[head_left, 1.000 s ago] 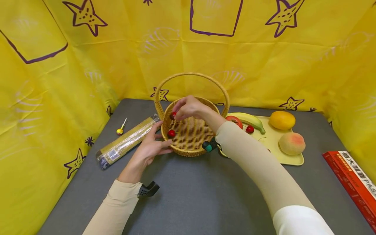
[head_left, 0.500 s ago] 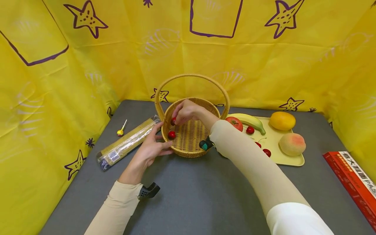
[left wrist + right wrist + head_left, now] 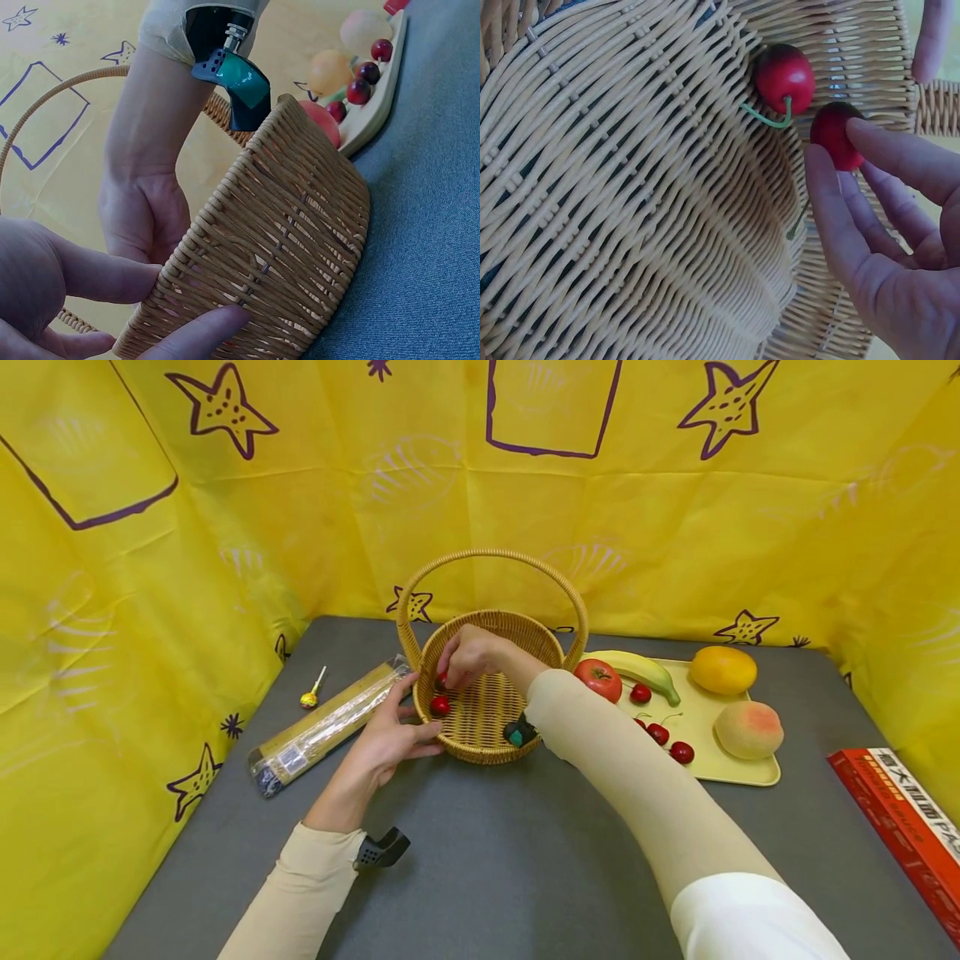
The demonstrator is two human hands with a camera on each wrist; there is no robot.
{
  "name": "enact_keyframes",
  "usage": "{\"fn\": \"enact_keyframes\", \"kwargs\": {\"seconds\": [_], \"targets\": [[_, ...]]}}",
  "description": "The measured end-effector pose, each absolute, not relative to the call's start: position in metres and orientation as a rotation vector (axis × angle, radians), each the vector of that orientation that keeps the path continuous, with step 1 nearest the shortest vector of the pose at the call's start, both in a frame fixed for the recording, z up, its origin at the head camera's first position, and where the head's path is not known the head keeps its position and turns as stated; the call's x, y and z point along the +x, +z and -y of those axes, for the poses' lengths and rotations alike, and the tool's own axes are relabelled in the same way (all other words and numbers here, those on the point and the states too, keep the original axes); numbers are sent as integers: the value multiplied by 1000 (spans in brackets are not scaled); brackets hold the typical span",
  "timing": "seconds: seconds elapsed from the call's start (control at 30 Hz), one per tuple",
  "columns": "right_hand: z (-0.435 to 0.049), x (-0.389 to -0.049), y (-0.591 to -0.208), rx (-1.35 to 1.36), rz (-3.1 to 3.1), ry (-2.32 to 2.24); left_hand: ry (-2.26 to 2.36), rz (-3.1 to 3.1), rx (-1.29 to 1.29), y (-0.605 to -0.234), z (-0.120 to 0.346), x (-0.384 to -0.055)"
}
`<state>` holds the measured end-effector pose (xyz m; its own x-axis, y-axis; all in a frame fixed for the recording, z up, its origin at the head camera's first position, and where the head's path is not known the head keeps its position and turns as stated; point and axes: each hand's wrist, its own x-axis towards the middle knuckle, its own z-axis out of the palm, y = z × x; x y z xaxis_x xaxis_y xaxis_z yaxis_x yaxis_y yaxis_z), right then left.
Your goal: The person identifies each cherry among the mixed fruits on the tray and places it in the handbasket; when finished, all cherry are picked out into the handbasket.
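A round wicker basket (image 3: 528,631) with a tall hoop handle stands mid-table. At its left side my left hand (image 3: 382,739) holds the rim and outer wall; in the left wrist view, fingers (image 3: 199,330) lie along the wicker. My right hand (image 3: 474,656) reaches inside and pinches a red cherry (image 3: 836,135) between thumb and fingertip, near the basket's left wall. Close to it on the basket floor lies another cherry (image 3: 784,79) with a green stem. The held cherry is largely covered by my hand in the head view.
Right of the basket, a pale yellow tray (image 3: 757,770) carries a banana (image 3: 637,668), tomato (image 3: 598,680), mango (image 3: 723,670), peach (image 3: 748,730) and several cherries (image 3: 681,752). To the left lie a pasta packet (image 3: 330,727) and lollipop (image 3: 309,698). A red box (image 3: 900,827) lies far right.
My right hand has lowered the pinched cherry deeper into the basket, closer to the other cherry. The right forearm has shifted left, uncovering more cherries on the tray. My left hand stays put.
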<state>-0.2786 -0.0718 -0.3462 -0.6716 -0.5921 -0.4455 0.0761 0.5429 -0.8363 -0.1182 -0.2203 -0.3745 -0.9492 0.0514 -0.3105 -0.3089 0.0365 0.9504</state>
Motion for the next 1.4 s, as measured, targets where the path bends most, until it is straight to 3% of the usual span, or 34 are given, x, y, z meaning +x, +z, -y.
{"fn": "enact_keyframes", "kwargs": {"seconds": [0.9, 1.4], "targets": [[81, -278, -348, -387, -2072, -1040, 1992, -2050, -276, -374, 220, -118], [61, -273, -330, -473, -2035, -1111, 1974, -2041, -271, -373, 221, -124]]}}
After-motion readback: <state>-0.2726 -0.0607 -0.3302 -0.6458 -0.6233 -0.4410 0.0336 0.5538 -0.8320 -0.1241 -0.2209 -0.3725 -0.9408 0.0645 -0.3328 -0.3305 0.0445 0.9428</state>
